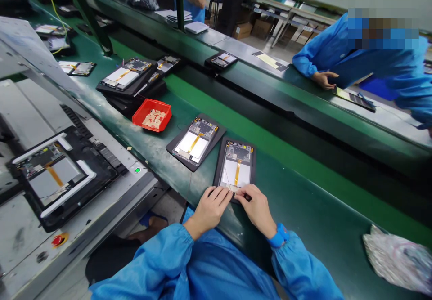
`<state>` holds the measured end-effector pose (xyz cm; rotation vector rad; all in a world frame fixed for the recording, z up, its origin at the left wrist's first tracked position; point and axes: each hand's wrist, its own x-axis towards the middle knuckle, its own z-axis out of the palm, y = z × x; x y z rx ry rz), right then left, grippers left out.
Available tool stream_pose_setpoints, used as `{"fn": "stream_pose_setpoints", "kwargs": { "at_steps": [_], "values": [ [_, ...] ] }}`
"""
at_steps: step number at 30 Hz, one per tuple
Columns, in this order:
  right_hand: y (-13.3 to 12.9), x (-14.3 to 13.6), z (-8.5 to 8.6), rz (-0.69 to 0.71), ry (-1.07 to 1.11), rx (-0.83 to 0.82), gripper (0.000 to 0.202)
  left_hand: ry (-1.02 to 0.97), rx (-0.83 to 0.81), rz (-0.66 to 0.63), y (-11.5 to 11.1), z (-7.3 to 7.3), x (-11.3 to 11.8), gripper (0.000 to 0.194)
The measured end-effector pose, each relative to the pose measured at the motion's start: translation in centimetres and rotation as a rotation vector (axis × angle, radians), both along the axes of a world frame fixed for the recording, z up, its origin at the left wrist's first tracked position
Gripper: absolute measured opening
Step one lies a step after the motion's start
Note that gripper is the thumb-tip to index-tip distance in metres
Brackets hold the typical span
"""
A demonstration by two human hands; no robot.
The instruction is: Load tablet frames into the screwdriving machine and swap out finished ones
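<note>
An opened tablet, its circuit board, white battery and orange ribbon cable showing, lies on a black tray before me. My left hand rests on its near left edge, fingers bent and close together. At the near right edge is my right hand, thumb and index finger pinched; what sits between them is too small to make out. The fingertips of both hands nearly meet. Just left of it, a second opened tablet rests on another black tray.
A red bin of small pale pieces stands left, near stacked tablets. A machine holding a tablet is at far left. A plastic bag lies right. Across the green line, a person in blue works; another stands farther back.
</note>
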<state>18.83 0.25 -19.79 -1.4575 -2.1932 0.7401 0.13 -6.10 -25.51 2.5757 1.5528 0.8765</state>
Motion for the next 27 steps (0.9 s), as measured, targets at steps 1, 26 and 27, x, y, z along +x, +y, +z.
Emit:
{"fn": "stream_pose_setpoints", "kwargs": {
  "at_steps": [1,26,27],
  "values": [
    [-0.05,-0.01,-0.03,-0.005,0.006,-0.003,0.014,0.001,-0.002,0.0,0.0,-0.01,-0.01,0.042],
    [0.22,-0.23,0.32,-0.036,-0.045,-0.102,0.006,0.021,-0.008,-0.005,-0.2,-0.43,0.02,0.045],
    [0.23,-0.27,0.31,-0.031,-0.043,-0.098,0.005,0.022,-0.01,-0.004,-0.18,-0.44,0.03,0.045]
  ]
}}
